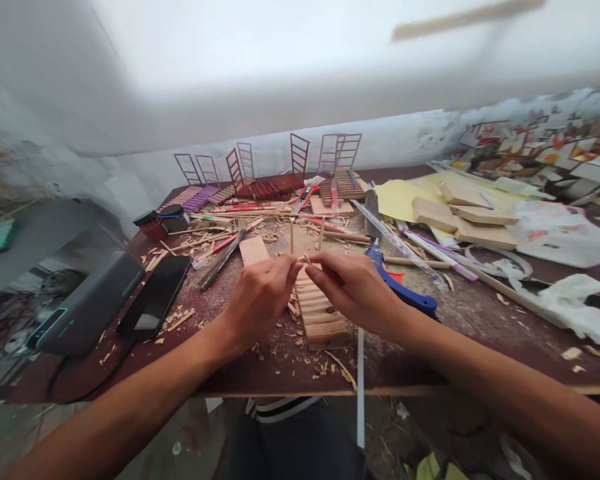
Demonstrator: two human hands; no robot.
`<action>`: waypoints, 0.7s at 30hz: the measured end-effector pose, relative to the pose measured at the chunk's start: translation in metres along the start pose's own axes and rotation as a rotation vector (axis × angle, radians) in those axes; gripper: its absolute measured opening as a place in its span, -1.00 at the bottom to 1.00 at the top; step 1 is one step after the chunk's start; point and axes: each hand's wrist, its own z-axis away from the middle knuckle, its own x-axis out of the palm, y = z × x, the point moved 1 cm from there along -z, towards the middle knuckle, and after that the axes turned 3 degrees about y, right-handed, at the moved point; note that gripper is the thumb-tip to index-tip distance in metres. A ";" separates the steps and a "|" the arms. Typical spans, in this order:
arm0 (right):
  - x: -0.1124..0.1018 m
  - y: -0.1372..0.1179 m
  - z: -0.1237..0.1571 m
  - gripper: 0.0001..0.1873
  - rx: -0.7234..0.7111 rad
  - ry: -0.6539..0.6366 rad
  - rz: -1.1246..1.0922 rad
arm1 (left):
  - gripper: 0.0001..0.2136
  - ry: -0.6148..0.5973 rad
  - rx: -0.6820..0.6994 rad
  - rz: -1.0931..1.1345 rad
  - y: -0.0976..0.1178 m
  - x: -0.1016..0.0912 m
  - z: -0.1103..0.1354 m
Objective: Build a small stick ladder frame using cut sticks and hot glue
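Note:
Above a ridged wooden block point(323, 310), my two hands meet, fingertips almost touching. My left hand point(263, 290) is closed in a pinch at the foot of a thin upright wooden stick point(293, 237). Pinched too, my right hand point(353, 283) has its thumb and forefinger at a short bit of wooden stick point(307, 259). A second upright stick point(322, 235) rises just behind the right fingers; whether it joins the block is hidden. Just right of that hand lies a blue glue gun point(403, 288), with a translucent glue stick point(361, 390) hanging past the table edge.
A black phone point(155, 297) and a grey box-shaped device point(90, 303) lie at left, near two small jars point(174, 218). Small ladder-backed pieces point(280, 187) stand at the back. Wooden blocks point(485, 230) and plastic wrap point(565, 233) lie right. Shavings litter the table point(275, 373).

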 end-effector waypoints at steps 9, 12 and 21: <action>-0.003 0.014 -0.003 -0.70 -0.142 0.009 -0.065 | -0.81 -0.023 0.012 0.188 0.006 -0.004 -0.002; -0.012 0.017 -0.003 -0.75 -0.243 0.016 0.008 | -0.78 -0.092 -0.058 0.322 0.002 -0.008 -0.004; -0.070 0.033 -0.014 -0.63 0.123 0.189 0.344 | -0.87 -0.095 -0.221 0.350 -0.035 -0.009 -0.002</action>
